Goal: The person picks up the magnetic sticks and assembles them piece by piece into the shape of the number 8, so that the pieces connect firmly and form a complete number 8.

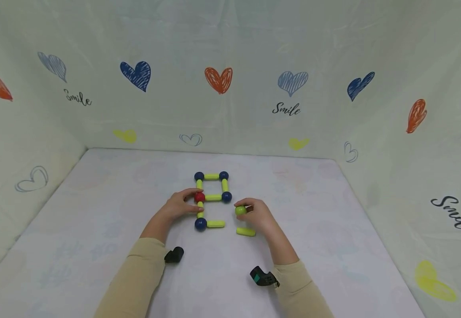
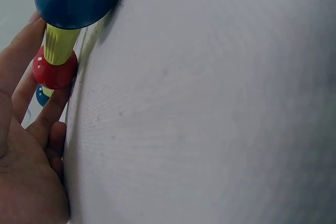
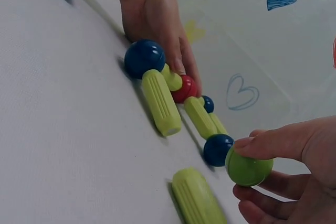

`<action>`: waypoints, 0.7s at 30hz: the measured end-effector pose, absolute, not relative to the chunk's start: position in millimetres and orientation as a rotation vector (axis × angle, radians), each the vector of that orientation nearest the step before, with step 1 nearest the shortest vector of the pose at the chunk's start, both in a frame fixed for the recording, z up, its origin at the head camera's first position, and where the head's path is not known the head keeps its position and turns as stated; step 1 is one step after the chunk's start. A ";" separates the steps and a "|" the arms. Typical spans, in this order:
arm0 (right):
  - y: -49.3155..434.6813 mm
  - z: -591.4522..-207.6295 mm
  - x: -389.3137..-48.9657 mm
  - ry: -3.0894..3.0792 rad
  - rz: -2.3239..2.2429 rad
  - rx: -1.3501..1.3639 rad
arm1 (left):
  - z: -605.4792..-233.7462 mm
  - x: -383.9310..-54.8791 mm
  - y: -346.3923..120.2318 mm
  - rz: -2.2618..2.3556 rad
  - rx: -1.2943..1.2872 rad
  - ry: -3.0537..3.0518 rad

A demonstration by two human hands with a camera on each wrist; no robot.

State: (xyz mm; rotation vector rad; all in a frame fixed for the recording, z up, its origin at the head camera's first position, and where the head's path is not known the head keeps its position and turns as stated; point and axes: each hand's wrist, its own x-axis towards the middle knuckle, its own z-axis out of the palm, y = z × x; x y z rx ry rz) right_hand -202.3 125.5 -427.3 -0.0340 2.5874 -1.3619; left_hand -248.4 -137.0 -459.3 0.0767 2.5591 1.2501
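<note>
My left hand (image 1: 179, 205) holds the left side of a figure built of magnetic rods and balls, its fingers and thumb around the red ball (image 1: 199, 197) and the yellow-green rod (image 2: 59, 45) below it. That rod runs to a blue ball (image 1: 200, 224), from which another yellow-green rod (image 1: 216, 224) points right with a free end. Above, rods and blue balls close a square with the red ball as one corner. My right hand (image 1: 259, 215) pinches a green ball (image 3: 249, 167) between thumb and fingers, right of the figure. Just below it lies a loose yellow-green rod (image 1: 246, 232).
The figure lies on a white tabletop (image 1: 95, 247) with a pale wall of printed hearts (image 1: 218, 81) behind and at the sides. Black wrist devices (image 1: 263, 276) stick out inward from both sleeves.
</note>
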 end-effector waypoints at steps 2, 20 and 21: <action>123.2 -428.6 -201.4 2.582 -1.346 -0.063 | -458.9 -248.5 -136.9 1.244 0.078 2.561; 110.5 -433.3 -198.5 2.547 -1.250 -0.164 | -456.2 -249.2 -137.1 1.223 0.051 2.549; 109.8 -433.5 -198.6 2.549 -1.242 -0.168 | -456.2 -249.4 -137.1 1.223 0.049 2.547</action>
